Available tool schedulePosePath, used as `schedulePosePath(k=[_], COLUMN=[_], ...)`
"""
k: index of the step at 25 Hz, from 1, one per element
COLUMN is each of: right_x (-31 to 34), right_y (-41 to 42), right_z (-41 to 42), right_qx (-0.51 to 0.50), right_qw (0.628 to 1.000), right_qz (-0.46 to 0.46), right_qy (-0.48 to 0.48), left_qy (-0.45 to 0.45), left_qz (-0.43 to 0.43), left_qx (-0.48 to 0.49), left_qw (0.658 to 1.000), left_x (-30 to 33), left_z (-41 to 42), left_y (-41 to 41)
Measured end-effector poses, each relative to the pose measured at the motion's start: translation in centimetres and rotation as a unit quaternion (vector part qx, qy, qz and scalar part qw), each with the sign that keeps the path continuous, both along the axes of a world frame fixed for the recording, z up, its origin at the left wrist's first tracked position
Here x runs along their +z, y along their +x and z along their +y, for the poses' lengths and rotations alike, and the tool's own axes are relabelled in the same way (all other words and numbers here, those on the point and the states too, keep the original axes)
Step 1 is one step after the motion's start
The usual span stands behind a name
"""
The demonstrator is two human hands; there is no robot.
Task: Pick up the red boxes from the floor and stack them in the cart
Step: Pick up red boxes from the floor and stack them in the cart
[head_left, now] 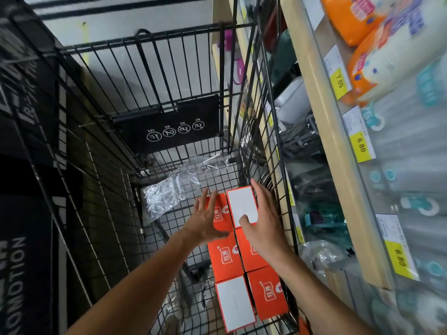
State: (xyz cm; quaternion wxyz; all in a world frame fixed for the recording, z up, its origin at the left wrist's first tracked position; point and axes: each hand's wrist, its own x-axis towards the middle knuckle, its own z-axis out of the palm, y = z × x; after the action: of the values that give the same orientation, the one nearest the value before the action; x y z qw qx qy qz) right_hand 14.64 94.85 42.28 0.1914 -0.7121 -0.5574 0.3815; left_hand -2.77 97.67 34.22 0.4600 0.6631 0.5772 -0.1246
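Note:
Several red boxes lie in two rows along the right side of the black wire cart (113,213). The far right box (242,204) shows its white face upward, and my right hand (263,223) rests on it with spread fingers and the thumb on the white face. Beside it lies a red box (221,213) with white print, and my left hand (205,218) hovers at its left edge with straight fingers. Nearer me sit a printed red box (225,258), another white-faced box (235,303) and a printed red box (268,292).
Crumpled clear plastic wrap (169,192) lies on the cart floor at the far left. A black child-seat flap (169,126) with safety icons hangs at the cart's far end. Store shelves (338,141) with yellow price tags and packaged goods stand close on the right.

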Motion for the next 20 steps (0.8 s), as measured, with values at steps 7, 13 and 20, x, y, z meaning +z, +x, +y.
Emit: schedulePosePath(k=[7, 13, 20], right_x=[7.2, 18.0, 29.6], right_y=[-0.8, -1.0, -2.5], right_z=[0.9, 1.8, -0.7], right_qx=[0.066, 0.106, 0.087], right_qw=[0.998, 0.99, 0.974], right_qz=[-0.019, -0.068, -0.156], right_qy=[-0.002, 0.066, 0.137], left_qy=[0.14, 0.298, 0.419], left_qz=[-0.031, -0.024, -0.038], left_qx=[-0.054, -0.136, -0.196], left_qw=[0.988, 0.945, 0.886], left_x=[12.6, 26.3, 38.2], left_z=[2.6, 4.7, 3.9], left_y=[-4.7, -8.8, -12.6])
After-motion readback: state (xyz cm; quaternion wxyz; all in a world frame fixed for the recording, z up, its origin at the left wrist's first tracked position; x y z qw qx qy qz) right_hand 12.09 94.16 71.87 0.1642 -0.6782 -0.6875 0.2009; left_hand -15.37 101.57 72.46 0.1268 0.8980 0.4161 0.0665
